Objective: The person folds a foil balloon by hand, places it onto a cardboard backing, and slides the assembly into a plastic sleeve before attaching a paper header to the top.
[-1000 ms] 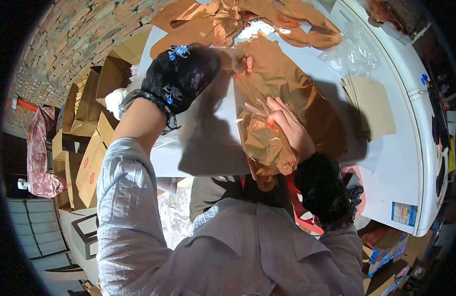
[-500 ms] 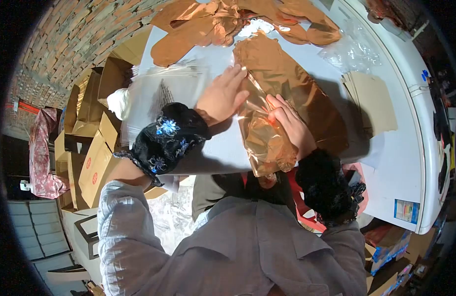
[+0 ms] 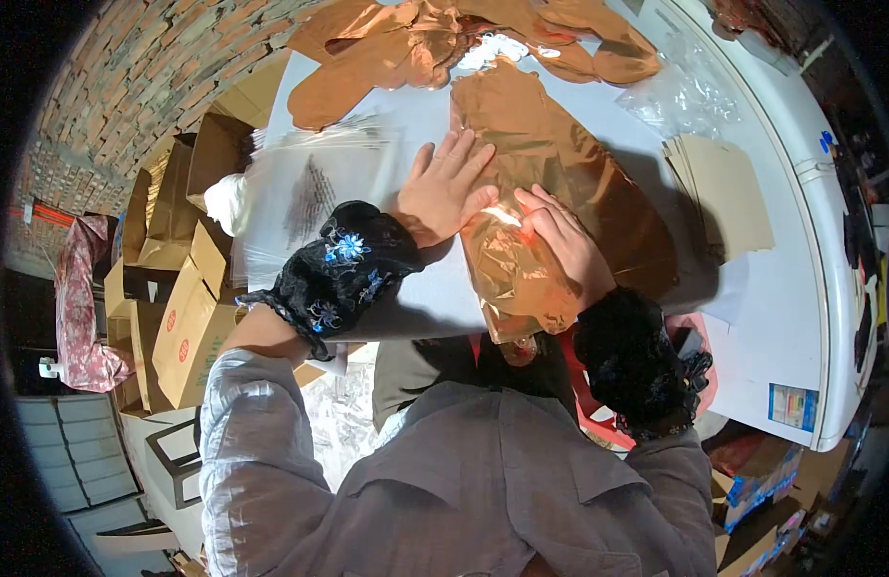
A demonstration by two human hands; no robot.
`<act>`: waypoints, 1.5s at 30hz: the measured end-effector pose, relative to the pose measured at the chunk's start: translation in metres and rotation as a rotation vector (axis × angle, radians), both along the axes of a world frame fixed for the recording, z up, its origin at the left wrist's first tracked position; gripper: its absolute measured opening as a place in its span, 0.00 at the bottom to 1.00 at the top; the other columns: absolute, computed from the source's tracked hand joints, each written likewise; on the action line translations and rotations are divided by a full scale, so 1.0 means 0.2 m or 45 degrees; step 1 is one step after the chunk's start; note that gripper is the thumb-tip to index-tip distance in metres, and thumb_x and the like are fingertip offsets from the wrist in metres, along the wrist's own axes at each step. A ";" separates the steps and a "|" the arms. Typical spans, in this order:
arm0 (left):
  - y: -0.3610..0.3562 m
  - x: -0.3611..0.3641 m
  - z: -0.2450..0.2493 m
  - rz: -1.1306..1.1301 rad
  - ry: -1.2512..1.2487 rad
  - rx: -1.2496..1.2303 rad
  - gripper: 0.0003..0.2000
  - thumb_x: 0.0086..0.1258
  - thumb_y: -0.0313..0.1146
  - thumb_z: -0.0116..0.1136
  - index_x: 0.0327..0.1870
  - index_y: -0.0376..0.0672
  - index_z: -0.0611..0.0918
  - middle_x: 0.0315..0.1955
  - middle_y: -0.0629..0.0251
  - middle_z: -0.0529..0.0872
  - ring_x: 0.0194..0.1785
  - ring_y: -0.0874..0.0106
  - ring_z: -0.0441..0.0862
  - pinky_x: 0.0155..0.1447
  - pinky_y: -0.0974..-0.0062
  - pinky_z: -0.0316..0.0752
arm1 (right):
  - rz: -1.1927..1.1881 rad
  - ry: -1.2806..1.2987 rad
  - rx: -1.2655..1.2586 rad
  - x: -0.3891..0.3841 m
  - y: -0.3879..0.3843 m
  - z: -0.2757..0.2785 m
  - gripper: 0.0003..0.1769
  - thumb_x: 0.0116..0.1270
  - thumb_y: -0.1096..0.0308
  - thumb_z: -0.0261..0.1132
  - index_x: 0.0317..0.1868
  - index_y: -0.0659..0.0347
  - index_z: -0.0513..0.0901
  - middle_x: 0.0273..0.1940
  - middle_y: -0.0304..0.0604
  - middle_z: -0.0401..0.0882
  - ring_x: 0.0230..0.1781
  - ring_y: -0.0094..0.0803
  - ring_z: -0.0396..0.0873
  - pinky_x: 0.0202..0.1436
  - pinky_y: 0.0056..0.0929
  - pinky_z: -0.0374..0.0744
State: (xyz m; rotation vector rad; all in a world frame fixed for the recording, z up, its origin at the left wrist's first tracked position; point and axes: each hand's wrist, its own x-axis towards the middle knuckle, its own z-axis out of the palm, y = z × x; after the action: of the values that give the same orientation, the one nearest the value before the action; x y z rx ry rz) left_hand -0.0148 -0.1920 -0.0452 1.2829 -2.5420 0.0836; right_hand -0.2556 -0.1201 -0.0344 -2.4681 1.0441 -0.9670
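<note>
A flat copper-coloured foil balloon (image 3: 598, 183) lies on the white table in front of me, its near left part folded over into a crinkled flap. My left hand (image 3: 448, 185) rests palm down at the balloon's left edge, fingers spread and fingertips on the foil. Lower and to the right, my right hand (image 3: 568, 245) lies on the folded flap, its fingers stretched close together and pressing on the foil. Both wrists wear black cuffs; the left one (image 3: 339, 264) shows blue flower embroidery.
More copper foil balloons (image 3: 368, 72) lie at the table's far side. Clear plastic sleeves (image 3: 319, 183) are stacked on the left, beige cards (image 3: 719, 197) on the right, and crumpled clear plastic (image 3: 690, 91) behind them. Cardboard boxes (image 3: 190, 327) stand left of the table.
My left hand has spread its fingers and shifted slightly along the foil's left edge. My right hand stays on the folded flap, almost unmoved.
</note>
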 end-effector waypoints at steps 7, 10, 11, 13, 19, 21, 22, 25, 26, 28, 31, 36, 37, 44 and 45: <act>-0.07 -0.01 0.01 0.041 0.016 -0.027 0.35 0.80 0.60 0.37 0.79 0.46 0.59 0.77 0.45 0.58 0.78 0.49 0.59 0.75 0.48 0.53 | 0.016 -0.001 0.008 0.00 -0.01 -0.01 0.33 0.72 0.50 0.54 0.66 0.71 0.68 0.67 0.61 0.70 0.70 0.63 0.66 0.74 0.48 0.66; -0.13 -0.01 0.02 0.150 -0.071 -0.059 0.36 0.79 0.61 0.38 0.77 0.41 0.61 0.76 0.47 0.60 0.78 0.51 0.58 0.76 0.46 0.51 | 0.020 0.018 0.005 0.00 -0.01 -0.01 0.34 0.73 0.49 0.52 0.66 0.71 0.68 0.67 0.61 0.69 0.71 0.63 0.66 0.74 0.48 0.66; -0.14 -0.01 -0.01 0.176 -0.070 -0.142 0.35 0.78 0.60 0.40 0.76 0.41 0.64 0.75 0.48 0.62 0.78 0.52 0.59 0.75 0.47 0.53 | 0.024 0.018 0.008 -0.01 -0.01 -0.01 0.35 0.73 0.48 0.52 0.66 0.71 0.67 0.68 0.61 0.69 0.71 0.63 0.65 0.74 0.48 0.66; -0.15 -0.01 -0.01 0.239 -0.074 -0.183 0.35 0.78 0.59 0.41 0.75 0.41 0.66 0.75 0.50 0.64 0.78 0.54 0.59 0.76 0.47 0.52 | 0.031 0.017 0.013 -0.01 -0.01 0.00 0.36 0.73 0.46 0.51 0.67 0.71 0.67 0.68 0.61 0.69 0.71 0.63 0.65 0.74 0.48 0.66; -0.06 -0.01 0.09 0.190 -0.108 -0.131 0.34 0.81 0.58 0.37 0.78 0.42 0.59 0.78 0.48 0.58 0.81 0.50 0.53 0.80 0.47 0.47 | 0.062 0.017 -0.021 -0.02 -0.02 -0.03 0.39 0.72 0.42 0.51 0.67 0.72 0.67 0.68 0.62 0.68 0.71 0.64 0.65 0.75 0.49 0.65; 0.04 -0.05 0.15 0.037 0.002 -0.088 0.33 0.81 0.56 0.38 0.78 0.41 0.60 0.77 0.47 0.59 0.80 0.49 0.53 0.80 0.49 0.48 | 0.063 0.027 -0.044 -0.02 -0.02 -0.03 0.39 0.72 0.42 0.51 0.66 0.72 0.68 0.68 0.61 0.68 0.71 0.64 0.65 0.75 0.49 0.65; 0.09 -0.06 0.17 -0.039 0.056 -0.064 0.32 0.82 0.54 0.39 0.78 0.40 0.61 0.77 0.47 0.59 0.80 0.49 0.54 0.80 0.49 0.49 | 0.059 0.031 -0.051 -0.01 -0.02 -0.03 0.38 0.71 0.42 0.51 0.65 0.71 0.68 0.68 0.61 0.68 0.71 0.63 0.65 0.75 0.50 0.65; 0.18 -0.07 0.15 -0.107 0.042 0.023 0.33 0.81 0.54 0.40 0.78 0.40 0.61 0.76 0.44 0.59 0.80 0.47 0.54 0.80 0.51 0.51 | 0.044 0.044 -0.036 -0.01 -0.03 -0.04 0.33 0.70 0.48 0.55 0.62 0.70 0.70 0.68 0.61 0.68 0.71 0.63 0.65 0.75 0.49 0.65; 0.20 -0.07 0.13 -0.119 0.044 0.056 0.33 0.81 0.54 0.40 0.78 0.40 0.60 0.76 0.44 0.58 0.80 0.47 0.54 0.80 0.52 0.51 | 0.045 0.031 -0.030 -0.01 -0.02 -0.04 0.32 0.70 0.50 0.57 0.61 0.70 0.70 0.68 0.61 0.69 0.71 0.63 0.65 0.75 0.49 0.66; 0.20 -0.06 0.09 -0.067 0.020 0.076 0.33 0.81 0.55 0.39 0.78 0.41 0.61 0.77 0.43 0.58 0.79 0.46 0.54 0.80 0.53 0.52 | 0.044 0.008 -0.017 -0.01 -0.01 -0.03 0.28 0.69 0.55 0.59 0.59 0.69 0.71 0.68 0.61 0.69 0.72 0.63 0.64 0.75 0.49 0.66; 0.19 -0.04 0.05 -0.057 0.029 0.027 0.32 0.81 0.56 0.39 0.78 0.46 0.62 0.77 0.43 0.57 0.79 0.46 0.55 0.79 0.52 0.52 | 0.041 0.026 -0.036 -0.01 -0.01 -0.03 0.27 0.67 0.59 0.61 0.59 0.70 0.71 0.68 0.62 0.69 0.71 0.63 0.65 0.75 0.49 0.66; 0.20 -0.05 0.01 -0.051 0.050 -0.096 0.31 0.79 0.58 0.41 0.78 0.55 0.64 0.76 0.42 0.58 0.79 0.46 0.57 0.78 0.49 0.54 | 0.082 0.031 -0.102 -0.02 -0.02 -0.02 0.30 0.63 0.59 0.63 0.59 0.71 0.70 0.66 0.63 0.69 0.70 0.64 0.66 0.74 0.49 0.67; 0.20 -0.05 0.01 -0.053 0.051 -0.117 0.31 0.79 0.59 0.42 0.78 0.55 0.64 0.76 0.42 0.59 0.78 0.46 0.57 0.78 0.50 0.55 | 0.087 0.029 -0.120 -0.02 -0.03 -0.03 0.30 0.62 0.59 0.64 0.59 0.71 0.70 0.66 0.64 0.69 0.70 0.64 0.67 0.74 0.49 0.67; 0.19 -0.07 -0.01 -0.065 0.089 -0.207 0.32 0.74 0.62 0.48 0.74 0.54 0.71 0.72 0.40 0.65 0.74 0.44 0.64 0.75 0.51 0.60 | -0.037 -0.123 -0.066 0.03 -0.01 -0.01 0.19 0.60 0.77 0.63 0.52 0.69 0.74 0.60 0.59 0.77 0.66 0.60 0.73 0.70 0.47 0.73; 0.19 -0.07 0.00 -0.066 0.089 -0.205 0.33 0.73 0.62 0.48 0.74 0.54 0.70 0.72 0.40 0.65 0.74 0.44 0.63 0.75 0.51 0.59 | -0.030 -0.169 -0.045 0.04 -0.01 -0.01 0.16 0.62 0.78 0.63 0.51 0.68 0.74 0.60 0.58 0.77 0.65 0.59 0.73 0.69 0.46 0.73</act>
State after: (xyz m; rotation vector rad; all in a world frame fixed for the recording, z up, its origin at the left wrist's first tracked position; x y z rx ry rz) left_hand -0.0282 -0.1538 -0.0461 1.1390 -2.4520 0.2234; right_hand -0.2483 -0.1227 -0.0363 -2.3867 1.0232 -1.1485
